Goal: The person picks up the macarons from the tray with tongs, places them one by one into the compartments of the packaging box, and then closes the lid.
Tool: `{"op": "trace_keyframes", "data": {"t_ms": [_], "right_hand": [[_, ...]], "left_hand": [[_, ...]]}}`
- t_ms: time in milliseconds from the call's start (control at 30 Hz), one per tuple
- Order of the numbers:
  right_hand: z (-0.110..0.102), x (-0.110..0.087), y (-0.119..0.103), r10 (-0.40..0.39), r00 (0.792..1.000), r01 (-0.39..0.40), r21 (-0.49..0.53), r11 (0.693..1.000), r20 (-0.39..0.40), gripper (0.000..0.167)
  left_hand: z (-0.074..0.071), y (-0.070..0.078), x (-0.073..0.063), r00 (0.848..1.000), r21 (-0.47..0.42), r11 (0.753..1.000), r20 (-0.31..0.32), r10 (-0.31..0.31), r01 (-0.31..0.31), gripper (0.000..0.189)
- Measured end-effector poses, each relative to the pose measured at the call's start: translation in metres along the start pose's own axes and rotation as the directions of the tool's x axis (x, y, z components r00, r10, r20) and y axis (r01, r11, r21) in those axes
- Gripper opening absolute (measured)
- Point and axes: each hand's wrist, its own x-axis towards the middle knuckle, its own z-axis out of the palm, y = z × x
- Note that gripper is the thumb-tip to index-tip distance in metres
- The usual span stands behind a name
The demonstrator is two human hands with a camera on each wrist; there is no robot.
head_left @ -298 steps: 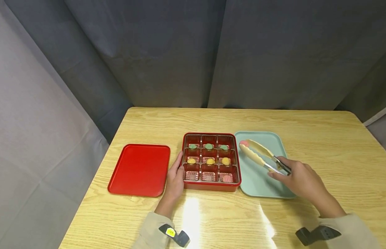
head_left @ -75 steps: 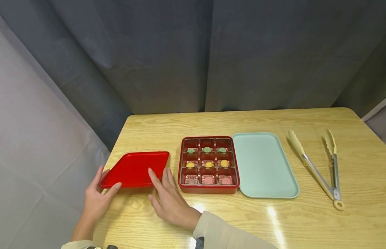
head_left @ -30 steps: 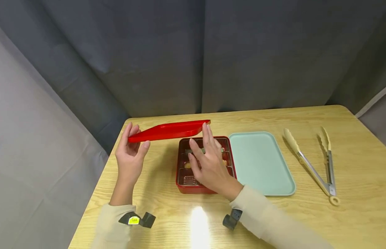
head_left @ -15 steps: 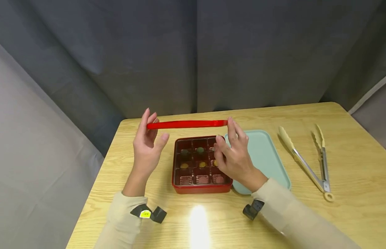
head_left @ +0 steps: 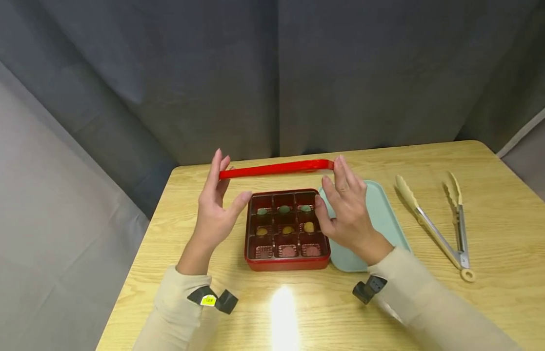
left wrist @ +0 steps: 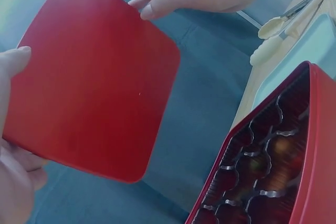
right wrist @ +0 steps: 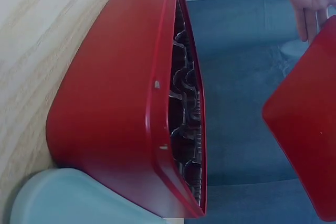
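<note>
A flat red lid [head_left: 276, 168] is held up level with the far edge of the red box, seen nearly edge-on in the head view. My left hand [head_left: 214, 214] holds its left edge, fingers upright and thumb spread away. My right hand [head_left: 349, 214] holds its right edge with the fingertips. Below stands the divided red box [head_left: 287, 264], with green sweets [head_left: 283, 209], yellow sweets [head_left: 287, 230] and pink sweets [head_left: 288, 251] in rows. The left wrist view shows the lid's broad face [left wrist: 94, 82] tilted between both hands.
A pale green tray [head_left: 382, 209] lies against the box's right side, partly covered by my right hand. Tongs with cream tips [head_left: 430, 224] lie spread farther right. Grey curtains [head_left: 364, 73] hang behind the wooden table [head_left: 145, 273].
The tongs from my right hand now lie on the table. Both hands have lifted the lid from the left side and carried it right, over the box; lately it tilts slightly.
</note>
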Motion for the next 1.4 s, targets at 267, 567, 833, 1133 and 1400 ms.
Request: {"op": "trace_keyframes", "data": {"t_ms": [267, 567, 833, 1133, 1400], "right_hand": [[-0.001, -0.005, 0.001, 0.075, 0.997, -0.077, 0.041, 0.996, 0.036, 0.057], [-0.009, -0.011, -0.003, 0.267, 0.944, -0.268, -0.019, 0.963, 0.195, 0.056], [-0.015, -0.013, -0.013, 0.581, 0.649, -0.531, -0.254, 0.808, 0.49, 0.059], [-0.006, -0.025, -0.014, 0.691, 0.328, -0.565, -0.453, 0.69, 0.644, 0.061], [0.0, -0.039, -0.013, 0.697, 0.234, -0.552, -0.497, 0.669, 0.678, 0.063]], "left_hand": [[0.006, -0.003, -0.004, 0.998, 0.157, 0.986, 0.016, 0.063, -0.064, 0.089], [0.013, -0.01, -0.004, 0.992, 0.332, 0.94, 0.121, 0.04, -0.078, 0.096], [0.021, -0.037, 0.0, 0.941, 0.316, 0.923, 0.178, -0.287, 0.221, 0.092], [0.024, -0.09, 0.004, 0.838, 0.357, 0.863, 0.286, -0.465, 0.357, 0.082], [0.03, -0.113, -0.005, 0.773, 0.379, 0.813, 0.298, -0.559, 0.442, 0.081]]}}
